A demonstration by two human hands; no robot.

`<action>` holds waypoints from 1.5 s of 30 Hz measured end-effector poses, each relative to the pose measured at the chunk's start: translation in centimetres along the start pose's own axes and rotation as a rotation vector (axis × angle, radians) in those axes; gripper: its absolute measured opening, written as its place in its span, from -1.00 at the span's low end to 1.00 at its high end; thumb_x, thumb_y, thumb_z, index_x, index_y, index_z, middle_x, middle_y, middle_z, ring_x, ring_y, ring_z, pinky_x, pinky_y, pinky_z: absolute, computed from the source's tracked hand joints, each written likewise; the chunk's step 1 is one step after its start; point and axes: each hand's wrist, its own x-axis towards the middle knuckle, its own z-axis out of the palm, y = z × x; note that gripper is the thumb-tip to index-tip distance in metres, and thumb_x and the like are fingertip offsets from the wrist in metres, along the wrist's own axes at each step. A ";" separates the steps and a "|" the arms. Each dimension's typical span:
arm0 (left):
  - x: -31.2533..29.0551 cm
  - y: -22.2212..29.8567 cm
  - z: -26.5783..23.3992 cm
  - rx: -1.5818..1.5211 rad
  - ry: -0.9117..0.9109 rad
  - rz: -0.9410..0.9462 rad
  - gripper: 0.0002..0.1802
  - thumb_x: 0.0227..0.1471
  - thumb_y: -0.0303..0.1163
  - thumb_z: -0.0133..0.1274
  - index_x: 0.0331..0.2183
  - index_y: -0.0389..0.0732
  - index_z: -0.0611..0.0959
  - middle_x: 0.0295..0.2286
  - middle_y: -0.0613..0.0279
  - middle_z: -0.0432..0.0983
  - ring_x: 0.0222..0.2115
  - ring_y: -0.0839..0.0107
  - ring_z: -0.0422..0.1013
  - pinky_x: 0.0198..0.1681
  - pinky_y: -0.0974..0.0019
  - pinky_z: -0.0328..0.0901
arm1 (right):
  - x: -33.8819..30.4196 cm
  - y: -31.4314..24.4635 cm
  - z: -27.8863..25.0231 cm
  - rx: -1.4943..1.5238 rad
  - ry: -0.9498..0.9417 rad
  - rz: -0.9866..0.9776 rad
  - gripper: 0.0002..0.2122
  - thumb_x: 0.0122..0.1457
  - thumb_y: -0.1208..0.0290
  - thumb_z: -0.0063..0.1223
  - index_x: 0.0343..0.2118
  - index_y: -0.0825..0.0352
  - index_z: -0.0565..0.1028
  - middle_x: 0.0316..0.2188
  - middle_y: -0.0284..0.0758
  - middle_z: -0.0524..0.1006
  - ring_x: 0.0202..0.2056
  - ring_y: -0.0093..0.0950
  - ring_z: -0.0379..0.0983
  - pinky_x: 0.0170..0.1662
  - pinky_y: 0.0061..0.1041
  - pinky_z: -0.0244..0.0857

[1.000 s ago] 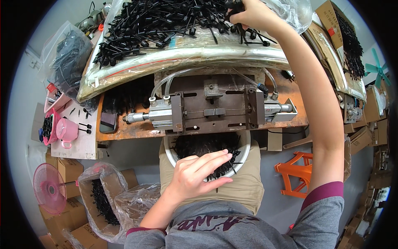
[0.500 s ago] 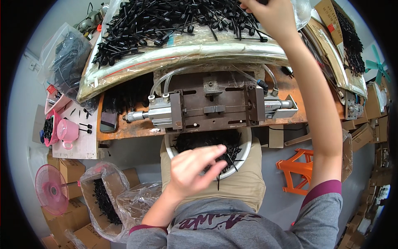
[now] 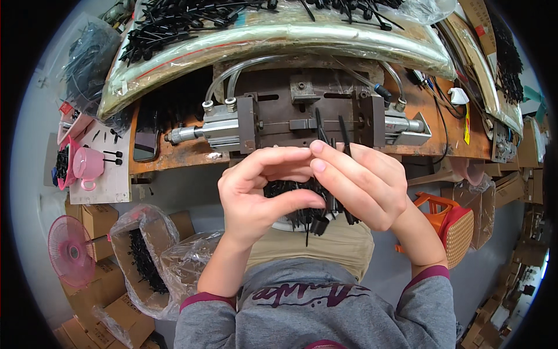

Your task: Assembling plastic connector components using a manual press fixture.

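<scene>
In front of my lap, my two hands meet at the fingertips above a white basket (image 3: 281, 224), which holds a heap of black pieces and is mostly covered by my hands. My right hand (image 3: 372, 183) is closed around several black plastic stems (image 3: 344, 135) with thick heads; stems stick out above its fingers and heads hang below. My left hand (image 3: 247, 189) curves in a C shape, thumb apart from fingers. Its thumb tip is next to the held pieces, and I see nothing gripped in it. Just beyond is a metal clamping fixture (image 3: 276, 135) with a small central block.
A plastic-covered ledge (image 3: 279, 43) bears more black pieces. Air cylinders (image 3: 222, 129) and clear hoses flank the fixture. A phone (image 3: 145, 145) and pink cup (image 3: 89, 163) are left. An orange stool (image 3: 456, 232), a pink fan (image 3: 71, 250) and a bag-lined box (image 3: 145, 256) stand below.
My right hand has come down from the heap on the ledge to the front of the fixture, bringing black stems. My left hand has risen slightly to meet it. The view has shifted.
</scene>
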 end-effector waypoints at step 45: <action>0.8 -2.3 0.5 1.361 -0.234 0.182 -0.73 -0.13 -0.49 0.30 -0.27 -0.24 0.71 -0.07 0.23 0.61 -0.50 0.36 0.56 -0.40 0.39 0.43 | -5.9 -1.8 -0.3 -0.043 0.101 0.361 -0.76 -0.06 0.59 0.30 -0.25 0.44 0.62 -0.22 -0.16 0.60 -0.39 -0.34 0.58 -0.40 -0.48 0.49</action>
